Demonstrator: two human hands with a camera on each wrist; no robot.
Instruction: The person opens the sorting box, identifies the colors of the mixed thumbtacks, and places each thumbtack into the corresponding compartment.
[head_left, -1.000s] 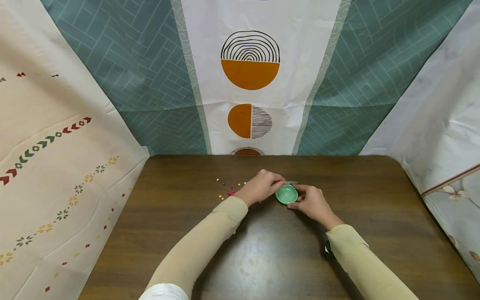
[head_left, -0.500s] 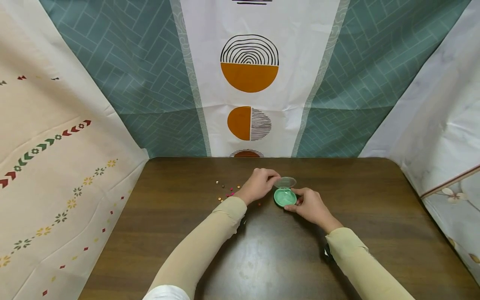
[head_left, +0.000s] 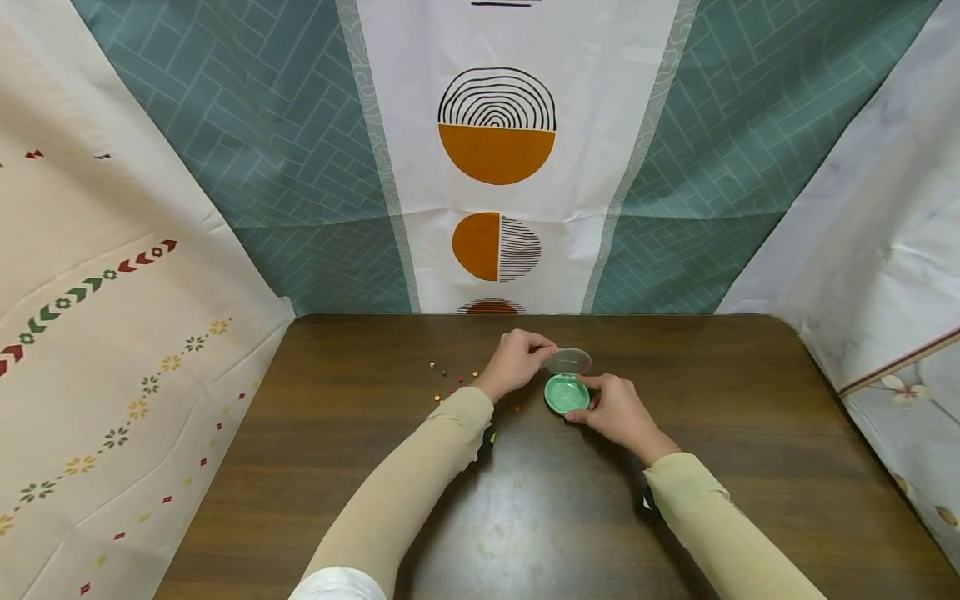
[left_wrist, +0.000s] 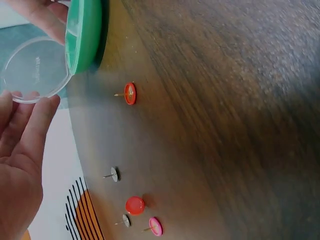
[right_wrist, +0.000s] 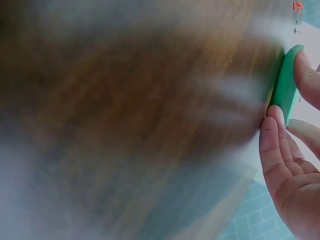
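Note:
A small round green case [head_left: 566, 396] with a clear hinged lid [head_left: 570, 361] sits on the table, its lid raised away from the base. My left hand [head_left: 514, 364] pinches the lid's rim at its left side; in the left wrist view the fingertips meet on the clear lid [left_wrist: 35, 70]. From the right, my right hand [head_left: 618, 413] grips the green base, thumb at the front and fingers round the side. In the right wrist view the green case [right_wrist: 286, 85] lies between thumb and fingers. No contents show inside the case.
Several thumbtacks lie left of the case, partly behind the left forearm: an orange-red thumbtack [left_wrist: 130, 93], a silver thumbtack [left_wrist: 115, 174], a red thumbtack [left_wrist: 135, 205] and a pink thumbtack [left_wrist: 156, 226] among them. A patterned curtain [head_left: 330, 267] hangs behind the brown table [head_left: 712, 367].
The clear lid has swung up and back from nearly edge-on, so its round face shows. My left hand shifted slightly left with it. The right hand keeps hold of the base.

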